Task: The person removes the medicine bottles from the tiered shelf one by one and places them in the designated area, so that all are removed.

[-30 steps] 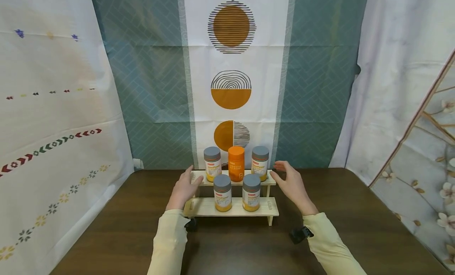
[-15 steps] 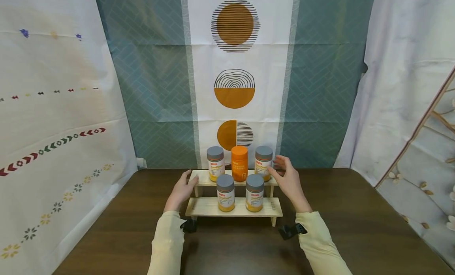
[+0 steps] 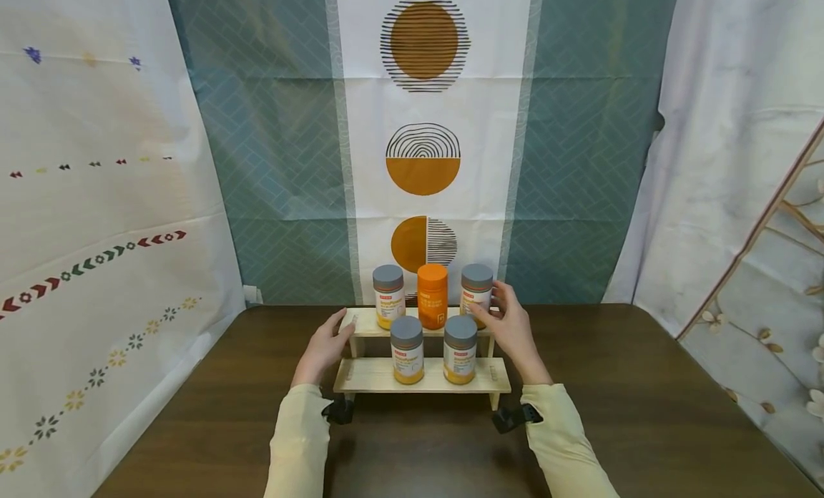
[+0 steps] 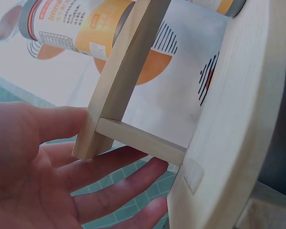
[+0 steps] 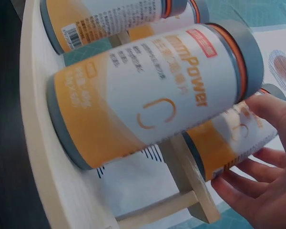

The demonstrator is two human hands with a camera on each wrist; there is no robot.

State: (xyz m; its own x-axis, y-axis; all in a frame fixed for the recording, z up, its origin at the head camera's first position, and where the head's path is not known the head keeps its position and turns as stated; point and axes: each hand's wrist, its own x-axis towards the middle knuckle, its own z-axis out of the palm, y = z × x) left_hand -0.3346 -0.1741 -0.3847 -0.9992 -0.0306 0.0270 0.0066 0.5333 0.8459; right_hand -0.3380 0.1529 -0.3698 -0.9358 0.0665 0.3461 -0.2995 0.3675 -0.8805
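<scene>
A two-tier pale wooden rack point(image 3: 370, 375) stands on the table, bearing grey-capped supplement jars and one orange jar point(image 3: 432, 298). At the left end of its upper board point(image 4: 117, 81), my left hand point(image 3: 322, 349) grips the board, thumb on one side and fingers on the other. My right hand point(image 3: 513, 335) holds the grey-capped supplement jar point(image 3: 476, 275) at the upper right, its thumb in front and fingers along the far side. In the right wrist view this jar point(image 5: 214, 138) is partly hidden behind the front right jar point(image 5: 148, 95).
On the upper tier's left is another grey-capped jar point(image 3: 388, 298). Two more stand below, the left one point(image 3: 407, 355) and the right one point(image 3: 460, 355). The dark table point(image 3: 425, 448) reaches back to a patterned cloth point(image 3: 277, 197).
My right hand has moved left from beside the rack onto the upper right jar. My left hand has closed in on the upper board's end. The jars stay in place.
</scene>
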